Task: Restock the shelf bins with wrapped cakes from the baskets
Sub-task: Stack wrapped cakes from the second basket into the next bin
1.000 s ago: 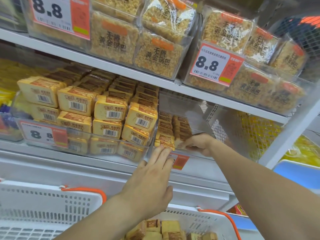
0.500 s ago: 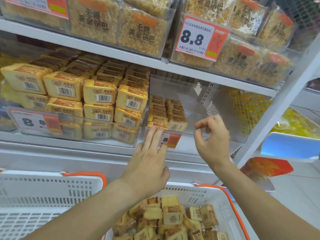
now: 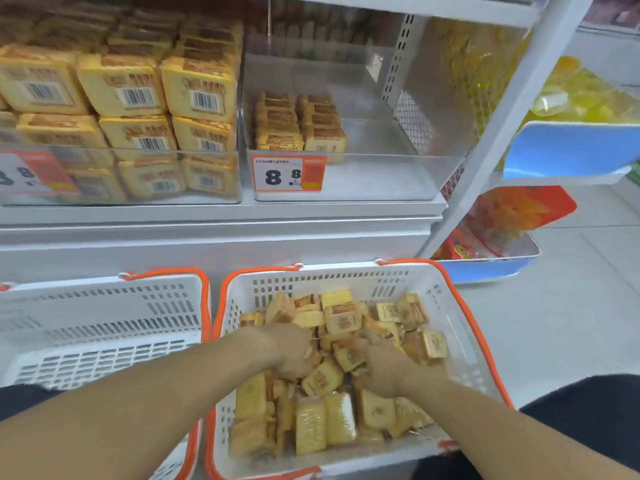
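Nearest, a person's left hand [image 3: 291, 351] and right hand [image 3: 379, 367] dig into loose wrapped cakes [image 3: 325, 420] filling a white basket [image 3: 450, 306] with orange handles. Both hands curl into the pile; motion blur hides whether either grips a cake. A second white basket [image 3: 104, 317] sits just left. Beyond, a clear shelf bin [image 3: 381, 181] holds two short rows of cakes [image 3: 301, 123].

White metal shelving [image 3: 512, 109] stands on a pale tiled floor [image 3: 571, 306], evenly lit
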Tool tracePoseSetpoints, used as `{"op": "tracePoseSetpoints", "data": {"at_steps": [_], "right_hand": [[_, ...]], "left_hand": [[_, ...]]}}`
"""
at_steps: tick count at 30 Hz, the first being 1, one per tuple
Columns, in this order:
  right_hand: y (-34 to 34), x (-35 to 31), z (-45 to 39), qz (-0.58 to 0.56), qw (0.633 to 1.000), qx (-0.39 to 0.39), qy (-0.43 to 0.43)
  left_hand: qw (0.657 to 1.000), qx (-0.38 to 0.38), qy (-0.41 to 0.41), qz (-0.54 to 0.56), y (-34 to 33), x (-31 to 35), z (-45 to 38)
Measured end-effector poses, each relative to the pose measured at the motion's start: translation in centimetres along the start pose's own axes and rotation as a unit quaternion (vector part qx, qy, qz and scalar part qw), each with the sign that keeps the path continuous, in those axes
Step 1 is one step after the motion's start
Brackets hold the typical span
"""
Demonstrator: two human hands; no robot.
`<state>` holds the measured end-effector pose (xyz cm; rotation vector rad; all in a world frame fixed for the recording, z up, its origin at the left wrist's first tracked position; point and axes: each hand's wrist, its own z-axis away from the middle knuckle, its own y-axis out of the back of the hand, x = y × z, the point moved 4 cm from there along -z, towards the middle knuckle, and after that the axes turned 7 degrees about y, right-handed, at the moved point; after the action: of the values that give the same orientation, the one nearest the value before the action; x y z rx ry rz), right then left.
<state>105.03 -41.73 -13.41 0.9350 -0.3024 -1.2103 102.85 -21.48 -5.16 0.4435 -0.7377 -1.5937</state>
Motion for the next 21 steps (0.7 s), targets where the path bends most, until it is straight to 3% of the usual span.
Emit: {"op": "tracePoseSetpoints", "data": {"at_steps": [4, 8, 17, 21], "right_hand": [[-0.8, 0.1, 0.6, -0.017, 1.0, -0.005, -0.017], [-0.1, -1.2, 1.3, 0.038, 0.999, -0.014, -0.014], [-1.3, -2.4, 2.2, 0.101, 0.988, -0.116, 0.0], [-1.8, -2.1, 2.5, 0.076, 0.987, -0.14, -0.008]], "left_hand": [[0.997, -0.049, 0.001, 0.064, -3.9, 0.5, -1.9], [0.988, -0.088, -0.005, 0.124, -7.6, 1.7, -2.3], [0.985, -0.056, 0.02, 0.164, -9.3, 1.7, -3.7], [0.983, -0.096, 0.01, 0.156, -8.5, 1.6, -3.7]]}}
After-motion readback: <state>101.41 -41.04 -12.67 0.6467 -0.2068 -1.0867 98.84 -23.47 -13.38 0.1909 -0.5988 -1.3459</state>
